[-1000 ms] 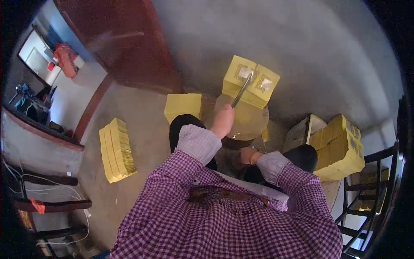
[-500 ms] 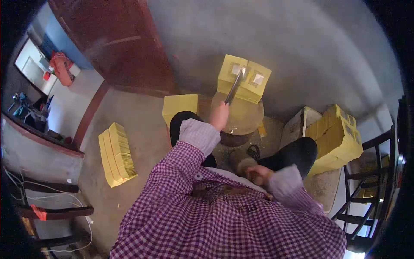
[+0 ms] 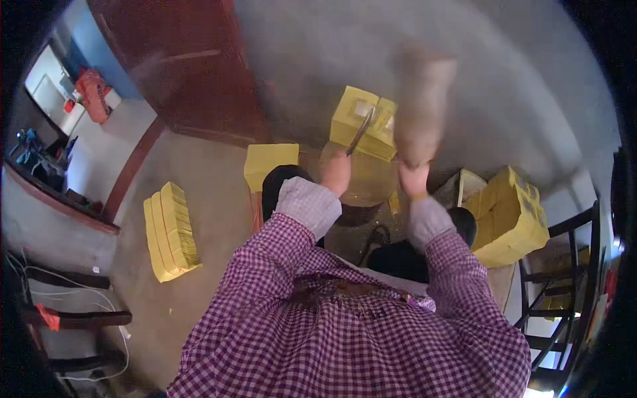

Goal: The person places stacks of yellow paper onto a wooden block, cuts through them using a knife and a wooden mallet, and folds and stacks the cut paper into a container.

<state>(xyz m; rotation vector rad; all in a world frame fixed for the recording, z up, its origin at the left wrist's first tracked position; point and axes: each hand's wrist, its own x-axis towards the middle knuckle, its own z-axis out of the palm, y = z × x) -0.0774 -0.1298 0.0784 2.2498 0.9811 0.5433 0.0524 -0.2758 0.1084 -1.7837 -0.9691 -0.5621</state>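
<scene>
My left hand (image 3: 336, 174) grips a dark metal chisel-like tool (image 3: 359, 134), whose far end rests on top of a thick stack of yellow paper (image 3: 345, 126). My right hand (image 3: 415, 178) is closed round the narrow end of a wooden mallet (image 3: 423, 99), raised to the right of the stack and smeared by motion. The mallet covers part of the stack's right side. Under the paper stands a round wooden block (image 3: 371, 182), between my knees. Pale marked patches show on the stack's top.
Another yellow paper block (image 3: 272, 162) stands by my left knee. Tied yellow bundles (image 3: 170, 232) lie on the floor at left. More yellow stacks (image 3: 507, 215) sit at right, close to a dark chair (image 3: 564, 292). A red-brown door (image 3: 179, 66) and grey wall lie ahead.
My right hand has come up from my lap with the mallet, which is now raised beside the stack. My left hand still holds the metal tool on the paper.
</scene>
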